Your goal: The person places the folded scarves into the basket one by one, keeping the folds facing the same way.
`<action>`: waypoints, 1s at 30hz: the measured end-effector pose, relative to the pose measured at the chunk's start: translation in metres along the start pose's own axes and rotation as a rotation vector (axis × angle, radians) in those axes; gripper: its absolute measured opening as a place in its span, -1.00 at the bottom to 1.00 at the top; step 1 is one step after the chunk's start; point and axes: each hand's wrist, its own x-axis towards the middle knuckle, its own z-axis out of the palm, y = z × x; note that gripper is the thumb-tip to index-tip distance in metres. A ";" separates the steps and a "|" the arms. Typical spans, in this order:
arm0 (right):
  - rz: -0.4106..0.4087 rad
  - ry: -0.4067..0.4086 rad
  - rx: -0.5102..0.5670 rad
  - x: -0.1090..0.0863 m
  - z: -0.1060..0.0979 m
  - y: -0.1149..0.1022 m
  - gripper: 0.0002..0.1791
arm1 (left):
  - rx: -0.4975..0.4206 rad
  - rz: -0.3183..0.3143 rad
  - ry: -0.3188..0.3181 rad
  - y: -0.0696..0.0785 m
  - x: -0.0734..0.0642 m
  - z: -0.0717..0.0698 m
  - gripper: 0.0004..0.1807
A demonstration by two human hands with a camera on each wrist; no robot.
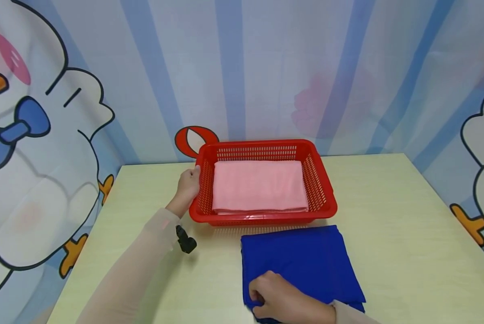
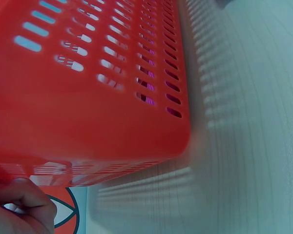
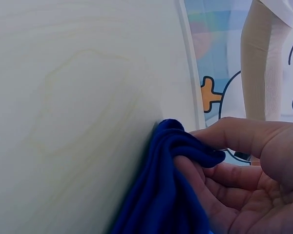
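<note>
My left hand (image 1: pixel 188 183) grips the left rim of a red plastic basket (image 1: pixel 262 218) with slotted walls. In the left wrist view its curled fingers (image 2: pixel 27 200) show at the lower left, against the basket wall (image 2: pixel 88 122). Inside the basket lies a folded pink cloth (image 1: pixel 260 186). In front of it, a folded blue cloth (image 1: pixel 294 252) lies on the table. My right hand (image 1: pixel 282 297) is over the near part of the blue cloth. The right wrist view shows thumb and fingers (image 3: pixel 224 136) pinching a gathered fold of that cloth (image 3: pixel 171 165).
The pale wood-grain table (image 1: pixel 387 216) ends at a cartoon-printed curtain (image 1: pixel 262 90) behind the basket, with more printed cloth at both sides. A small black device (image 1: pixel 186 240) sits at my left wrist.
</note>
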 end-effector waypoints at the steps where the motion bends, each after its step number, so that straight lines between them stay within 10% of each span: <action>1: -0.005 0.000 -0.002 0.001 0.000 -0.001 -0.92 | -0.001 -0.001 0.001 0.000 0.000 0.000 -0.49; 30: -0.073 0.002 -0.015 0.013 0.007 -0.011 -0.88 | -0.018 -0.009 -0.015 0.000 -0.001 -0.001 -0.49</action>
